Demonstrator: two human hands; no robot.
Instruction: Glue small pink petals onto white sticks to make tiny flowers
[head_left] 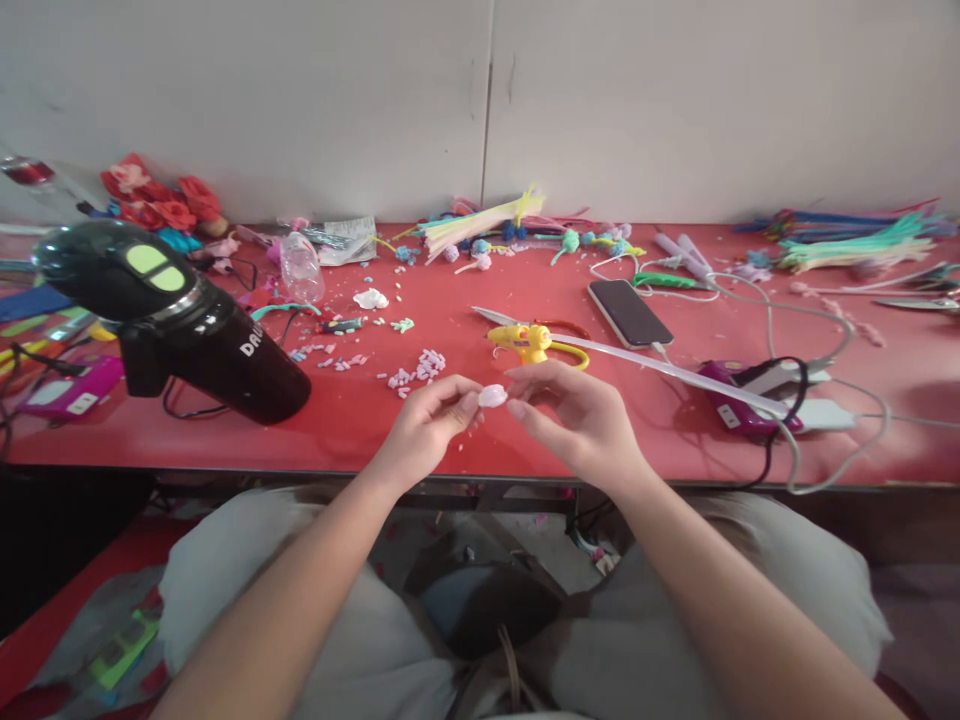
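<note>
Between my two hands, just above the table's front part, is a small pale pink rounded piece, too small to make out its kind. My left hand pinches its left side between thumb and fingers. On the other side, my right hand has thumb and forefinger apart, their tips close to the piece; whether they touch it I cannot tell. Just beyond the hands lies a yellow hot glue gun with a long clear glue stick. Small pink cut bits are heaped to the left of it.
A large black tumbler stands at left. Scissors lie behind the glue gun. A phone, cables and a purple power strip are at right. Pipe cleaners line the back, with a clear plastic bottle left of them.
</note>
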